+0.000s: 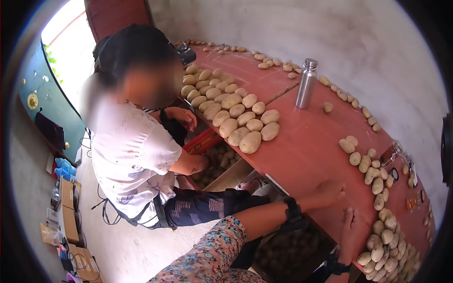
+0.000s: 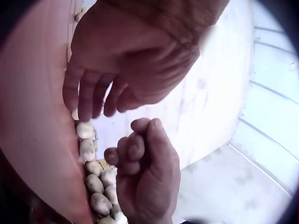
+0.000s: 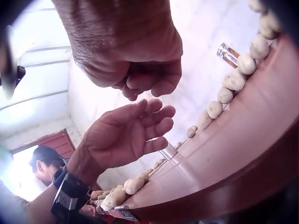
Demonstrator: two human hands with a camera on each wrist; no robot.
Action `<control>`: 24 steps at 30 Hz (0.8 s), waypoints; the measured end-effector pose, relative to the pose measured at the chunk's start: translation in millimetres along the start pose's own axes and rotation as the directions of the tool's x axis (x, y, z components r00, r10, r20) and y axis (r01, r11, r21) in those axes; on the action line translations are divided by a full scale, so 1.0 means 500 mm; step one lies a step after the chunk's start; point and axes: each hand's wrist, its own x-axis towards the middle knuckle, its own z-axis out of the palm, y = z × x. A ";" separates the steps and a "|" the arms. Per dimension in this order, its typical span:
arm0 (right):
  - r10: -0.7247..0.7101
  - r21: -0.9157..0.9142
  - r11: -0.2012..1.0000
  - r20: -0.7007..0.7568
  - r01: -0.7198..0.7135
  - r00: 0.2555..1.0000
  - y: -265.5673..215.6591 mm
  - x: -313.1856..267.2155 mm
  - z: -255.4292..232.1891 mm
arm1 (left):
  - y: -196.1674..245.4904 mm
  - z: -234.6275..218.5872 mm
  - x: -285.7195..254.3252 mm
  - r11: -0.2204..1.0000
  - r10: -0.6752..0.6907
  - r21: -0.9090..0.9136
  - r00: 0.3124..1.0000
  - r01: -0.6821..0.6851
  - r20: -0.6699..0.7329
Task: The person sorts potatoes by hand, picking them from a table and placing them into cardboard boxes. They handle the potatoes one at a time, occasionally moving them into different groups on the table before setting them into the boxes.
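Observation:
Above the red table (image 1: pixel 302 146), my left hand (image 1: pixel 325 193) is held with its fingers loosely bent; the left wrist view shows this hand (image 2: pixel 135 56) palm down, holding nothing. Close by, at the table's near side, is my right hand (image 1: pixel 354 228), its fingers curled in toward the palm in the right wrist view (image 3: pixel 126 51), with no object visible in it. A small gap separates the two hands. Potatoes (image 1: pixel 387 236) lie piled just right of my right hand.
Rows of larger potatoes (image 1: pixel 231 101) cover the table's far left part, near a seated person (image 1: pixel 137 141) reaching into a crate of potatoes (image 1: pixel 217 162). A steel bottle (image 1: pixel 306 85) stands upright toward the wall. A glass jar (image 1: pixel 391 153) lies beyond the potato line.

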 end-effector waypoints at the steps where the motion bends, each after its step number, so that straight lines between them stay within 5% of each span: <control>1: 0.025 0.012 1.000 0.034 -0.025 0.999 0.005 -0.004 0.005 | 0.001 0.002 -0.014 0.976 0.036 0.215 0.997 -0.021 -0.066; 2: 0.028 0.007 1.000 0.036 -0.028 0.999 0.014 -0.007 0.011 | 0.001 0.009 -0.023 0.907 0.087 0.421 0.989 -0.029 -0.119; 3: 0.016 -0.008 1.000 0.049 -0.016 0.999 0.023 -0.008 0.018 | -0.019 0.026 -0.024 0.909 0.088 0.416 0.989 -0.032 -0.117; 5: 0.006 -0.027 1.000 0.057 -0.004 0.998 0.031 -0.012 0.023 | -0.084 0.065 -0.022 0.523 0.503 0.841 0.848 -0.141 -0.171; 9: -0.001 -0.062 0.998 0.071 0.005 0.997 0.054 -0.015 0.030 | -0.089 0.071 -0.049 0.517 0.425 0.826 0.905 -0.224 -0.020; 14: -0.072 -0.128 0.989 0.059 0.079 0.996 0.059 -0.015 0.025 | -0.022 0.047 -0.040 0.547 0.049 0.816 0.981 -0.184 0.188; 20: -0.063 -0.142 0.987 0.084 0.074 0.994 0.055 -0.015 0.021 | -0.056 0.074 -0.040 0.475 0.200 0.857 0.973 -0.201 0.117; 24: -0.152 -0.139 0.977 0.083 0.162 0.985 0.075 -0.011 0.025 | -0.041 0.071 -0.036 0.487 0.146 0.850 0.978 -0.204 0.151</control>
